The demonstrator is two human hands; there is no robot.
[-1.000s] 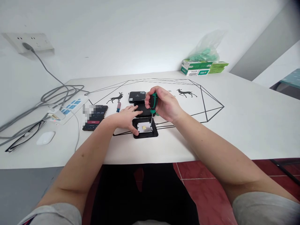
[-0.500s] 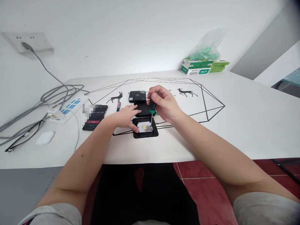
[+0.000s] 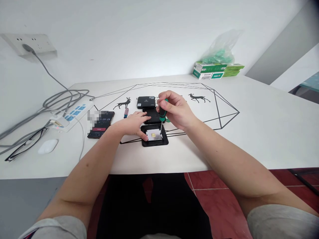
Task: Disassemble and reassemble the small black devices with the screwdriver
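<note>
My right hand [image 3: 175, 108] is closed round the handle of a green and black screwdriver [image 3: 162, 115], held nearly upright. Its tip meets the right edge of a silver metal plate [image 3: 157, 134] with a yellowish square on it. That plate lies inside a black plastic casing [image 3: 155, 143] near the table's front. My left hand [image 3: 136, 124] lies with fingers spread; the thumb touches the plate's left side and the fingertips rest on a second black casing [image 3: 154, 117] just behind. Farther back is a black box-shaped device [image 3: 146, 102] with stickers.
A smaller screwdriver [image 3: 126, 113] lies left of my left hand, then a phone [image 3: 101, 124] with a timer. Further left are a power strip [image 3: 76, 114] with cables, a white case [image 3: 48, 146] and glasses [image 3: 26, 144]. Green boxes [image 3: 210, 69] with a plastic bag [image 3: 219, 49] stand at the back right.
The screwdriver handle has turned slightly in my right hand, with more green showing at its top. My left hand and the casings have stayed in place.
</note>
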